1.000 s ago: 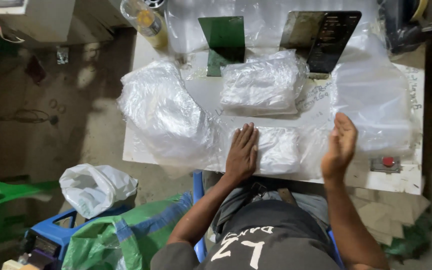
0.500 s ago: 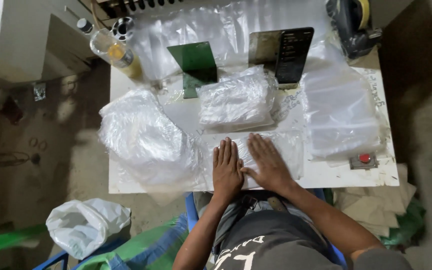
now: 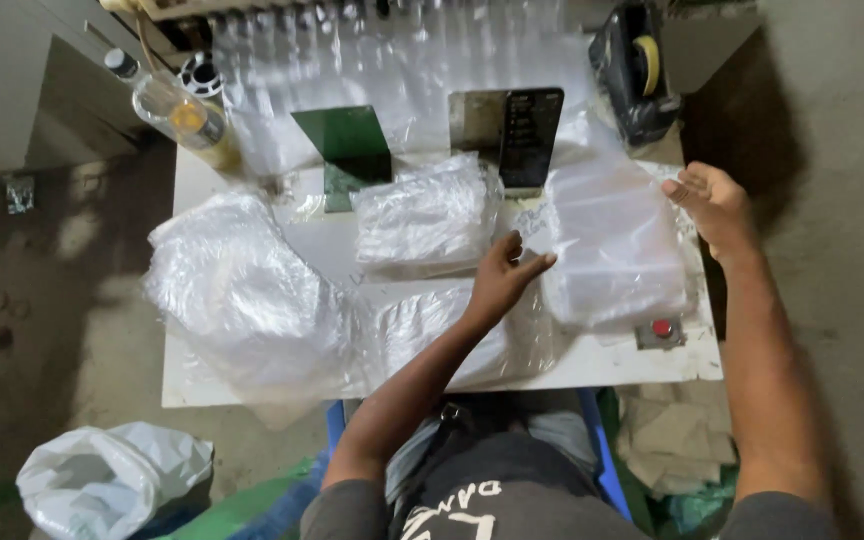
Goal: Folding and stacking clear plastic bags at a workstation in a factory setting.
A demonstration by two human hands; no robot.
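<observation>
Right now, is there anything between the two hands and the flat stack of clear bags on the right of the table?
Nothing visible. The left hand reaches the clear bag stack's left edge, the right hand hovers at its right edge.

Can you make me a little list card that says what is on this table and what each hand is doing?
Place: white table seen from above
Left hand: open, fingers spread, at the left edge of a flat stack of clear plastic bags
Right hand: open, at that stack's right edge
Holding anything: cannot tell
Middle of table: folded bag bundle
Left side: crumpled bag heap
Near edge: red button
Back: green stand, dark phone upright, bottle, tape dispenser
Floor: white sack
</observation>
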